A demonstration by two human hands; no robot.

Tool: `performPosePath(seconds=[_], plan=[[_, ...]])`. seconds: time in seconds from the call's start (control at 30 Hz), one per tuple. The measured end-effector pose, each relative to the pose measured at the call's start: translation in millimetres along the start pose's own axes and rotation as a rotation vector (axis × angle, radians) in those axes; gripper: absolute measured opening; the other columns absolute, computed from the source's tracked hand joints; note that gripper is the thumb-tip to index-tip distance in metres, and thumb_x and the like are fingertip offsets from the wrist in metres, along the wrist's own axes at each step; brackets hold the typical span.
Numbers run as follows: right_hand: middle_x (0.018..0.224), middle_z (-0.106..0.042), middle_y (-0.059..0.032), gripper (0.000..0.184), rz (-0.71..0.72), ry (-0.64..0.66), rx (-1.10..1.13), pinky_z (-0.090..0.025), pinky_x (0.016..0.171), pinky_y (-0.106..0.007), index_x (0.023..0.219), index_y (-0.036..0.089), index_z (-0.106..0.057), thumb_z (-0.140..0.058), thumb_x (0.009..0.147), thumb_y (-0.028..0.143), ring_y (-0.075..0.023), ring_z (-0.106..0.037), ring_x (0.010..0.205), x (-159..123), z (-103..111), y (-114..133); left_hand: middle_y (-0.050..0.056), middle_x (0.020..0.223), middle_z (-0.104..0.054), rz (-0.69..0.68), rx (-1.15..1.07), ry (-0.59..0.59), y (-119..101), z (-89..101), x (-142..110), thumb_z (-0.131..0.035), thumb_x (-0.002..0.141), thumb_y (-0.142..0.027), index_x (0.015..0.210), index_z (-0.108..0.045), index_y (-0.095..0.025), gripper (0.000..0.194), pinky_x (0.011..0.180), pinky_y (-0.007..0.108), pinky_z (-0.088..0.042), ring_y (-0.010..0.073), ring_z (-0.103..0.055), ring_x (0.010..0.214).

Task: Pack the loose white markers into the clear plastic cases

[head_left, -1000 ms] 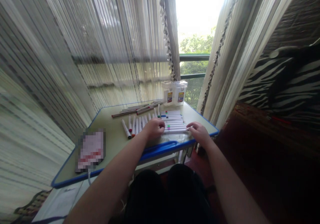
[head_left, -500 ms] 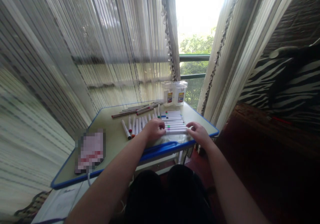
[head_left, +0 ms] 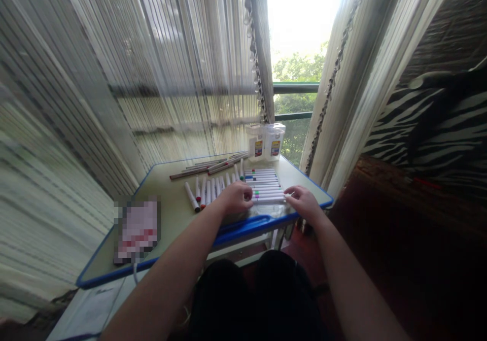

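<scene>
White marker pens with coloured bands lie side by side in a row (head_left: 266, 184) on a table. The nearest marker (head_left: 269, 200) lies crosswise at the front of this row. My left hand (head_left: 236, 198) is closed, its fingers curled at the left end of that marker. At the other end, the fingertips of my right hand (head_left: 303, 200) pinch its tip. Left of the row, more markers (head_left: 208, 191) lie loose with their coloured cap ends towards me. My left hand and forearm partly cover these.
Thin pencil-like sticks (head_left: 207, 167) lie behind the loose markers. Two clear plastic cases (head_left: 274, 143) stand at the back edge of the table (head_left: 171, 219). A blurred pink item (head_left: 137, 229) lies at left. Striped curtains (head_left: 190, 77) hang behind.
</scene>
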State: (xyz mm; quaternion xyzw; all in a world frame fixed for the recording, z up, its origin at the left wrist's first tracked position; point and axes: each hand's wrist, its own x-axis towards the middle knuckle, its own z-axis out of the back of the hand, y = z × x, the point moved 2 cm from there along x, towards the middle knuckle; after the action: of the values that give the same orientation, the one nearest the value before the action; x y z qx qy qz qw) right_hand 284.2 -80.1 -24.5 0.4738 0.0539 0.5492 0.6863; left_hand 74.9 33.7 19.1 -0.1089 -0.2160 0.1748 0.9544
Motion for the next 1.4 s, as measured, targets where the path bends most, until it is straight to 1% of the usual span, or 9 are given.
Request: performPosePath(seconds=[0.13, 0.3, 0.47, 0.6, 0.73, 0.87, 1.0, 1.2, 1.4], plan=[[0.082, -0.059, -0.0033, 0.022, -0.006, -0.048, 0.014, -0.047, 0.071, -0.030, 0.080, 0.019, -0.069, -0.053, 0.065, 0.024, -0.0135, -0.055, 0.063, -0.4, -2.2, -0.8, 0.001, 0.066, -0.059, 0.007, -0.002, 0.006, 0.7, -0.2, 0.4, -0.061, 0.062, -0.014, 0.063, -0.062, -0.016, 0.002, 0.067, 0.026, -0.040, 0.0135, -0.050, 0.068], [0.075, -0.054, -0.0023, 0.017, 0.011, -0.020, -0.016, -0.047, 0.071, -0.031, 0.069, 0.018, -0.067, -0.052, 0.063, 0.023, -0.0137, -0.053, 0.061, -1.2, -1.4, 1.7, 0.000, 0.063, -0.057, 0.008, 0.008, 0.013, 0.9, -0.3, 0.4, -0.060, 0.062, -0.014, 0.062, -0.061, -0.016, 0.002, 0.066, 0.025, -0.039, 0.0130, -0.048, 0.066], [0.075, -0.056, -0.0025, 0.018, 0.016, -0.026, -0.024, -0.046, 0.072, -0.031, 0.071, 0.018, -0.068, -0.052, 0.065, 0.025, -0.0145, -0.054, 0.063, -2.1, 0.4, 1.2, 0.000, 0.062, -0.056, 0.008, 0.005, 0.010, -1.1, 0.0, 0.6, -0.059, 0.061, -0.014, 0.061, -0.060, -0.015, 0.002, 0.063, 0.024, -0.038, 0.0122, -0.047, 0.063], [0.080, -0.058, -0.0034, 0.024, 0.008, -0.047, -0.036, -0.047, 0.074, -0.031, 0.081, 0.018, -0.070, -0.052, 0.067, 0.023, -0.0146, -0.055, 0.064, -2.9, -2.8, -0.4, 0.000, 0.063, -0.055, 0.009, 0.008, 0.013, -0.1, 0.1, 0.2, -0.059, 0.061, -0.014, 0.062, -0.060, -0.015, 0.001, 0.062, 0.024, -0.037, 0.0118, -0.047, 0.063], [0.095, -0.058, -0.0078, 0.035, -0.004, -0.015, -0.084, -0.047, 0.082, -0.033, 0.102, 0.015, -0.070, -0.052, 0.072, 0.022, -0.0144, -0.055, 0.067, -2.3, -7.7, 2.4, 0.001, 0.064, -0.057, 0.032, 0.033, 0.024, 0.2, 1.0, 0.0, -0.060, 0.063, -0.018, 0.062, -0.059, -0.015, 0.003, 0.062, 0.024, -0.038, 0.0129, -0.049, 0.063], [0.104, -0.056, -0.0119, 0.038, -0.059, 0.055, -0.152, -0.043, 0.093, -0.035, 0.112, 0.014, -0.067, -0.052, 0.079, 0.027, -0.0178, -0.058, 0.081, 0.4, -10.1, 6.8, 0.002, 0.068, -0.061, 0.111, 0.086, -0.004, -1.2, 4.0, 1.1, -0.056, 0.067, -0.021, 0.072, -0.062, -0.016, 0.009, 0.062, 0.026, -0.040, 0.0148, -0.052, 0.064], [0.106, -0.055, -0.0136, 0.036, -0.075, 0.101, -0.182, -0.041, 0.096, -0.034, 0.110, 0.013, -0.067, -0.051, 0.084, 0.031, -0.0203, -0.057, 0.094, 2.0, -10.0, 9.5, 0.006, 0.080, -0.067, 0.275, 0.155, -0.122, 2.0, 9.6, 2.4, -0.042, 0.076, -0.019, 0.079, -0.065, -0.016, 0.023, 0.071, 0.027, -0.043, 0.0177, -0.059, 0.075], [0.103, -0.056, -0.0099, 0.033, -0.093, 0.098, -0.158, -0.046, 0.087, -0.033, 0.108, 0.016, -0.066, -0.053, 0.083, 0.032, -0.0140, -0.057, 0.072, 1.2, -10.2, 7.9, 0.008, 0.086, -0.071, 0.397, 0.223, -0.118, 5.6, 13.0, 1.6, -0.037, 0.079, -0.020, 0.081, -0.069, -0.018, 0.032, 0.078, 0.029, -0.046, 0.0204, -0.063, 0.084], [0.098, -0.058, -0.0079, 0.036, -0.081, 0.048, -0.102, -0.047, 0.082, -0.032, 0.104, 0.016, -0.066, -0.051, 0.081, 0.038, -0.0146, -0.057, 0.072, 2.0, -10.3, 4.7, 0.007, 0.084, -0.071, 0.414, 0.217, -0.154, 5.2, 13.0, -0.9, -0.040, 0.079, -0.021, 0.080, -0.070, -0.018, 0.030, 0.078, 0.029, -0.046, 0.0201, -0.064, 0.083]])
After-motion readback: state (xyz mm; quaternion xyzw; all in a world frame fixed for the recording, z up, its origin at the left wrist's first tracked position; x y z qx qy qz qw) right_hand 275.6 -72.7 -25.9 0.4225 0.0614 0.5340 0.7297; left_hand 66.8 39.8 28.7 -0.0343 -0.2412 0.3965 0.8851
